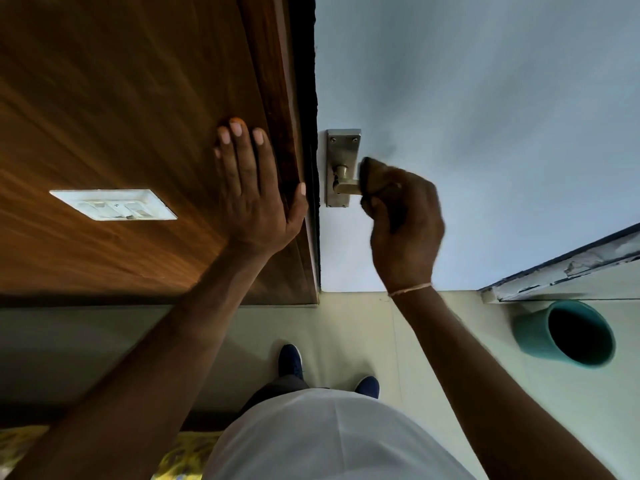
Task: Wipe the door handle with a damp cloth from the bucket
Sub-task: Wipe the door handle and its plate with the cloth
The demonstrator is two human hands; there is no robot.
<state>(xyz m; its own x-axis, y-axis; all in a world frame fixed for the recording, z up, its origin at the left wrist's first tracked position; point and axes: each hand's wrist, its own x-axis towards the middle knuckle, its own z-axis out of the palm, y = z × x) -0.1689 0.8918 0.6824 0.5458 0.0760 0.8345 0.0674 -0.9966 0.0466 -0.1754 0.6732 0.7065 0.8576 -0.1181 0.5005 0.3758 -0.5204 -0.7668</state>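
Pale blue-grey door [485, 116] and brown wood-grain wall panel [121, 116] are filling our view, and we are judging the task to be well into its wiping stage, since our right hand [403, 220] is curling around a dark bunched cloth [372, 176] and pressing it onto the brushed-metal lever door handle [346, 186], with the teal plastic bucket [568, 336] standing well apart on the pale floor [346, 323]. Our left hand [258, 188] is lying flat with straight fingers on the wood panel, gripping nothing. What we are still owing, we reckon, is the inner stub beside the backplate [343, 147], which is showing bare and dull; whether the cloth is damp we cannot tell.
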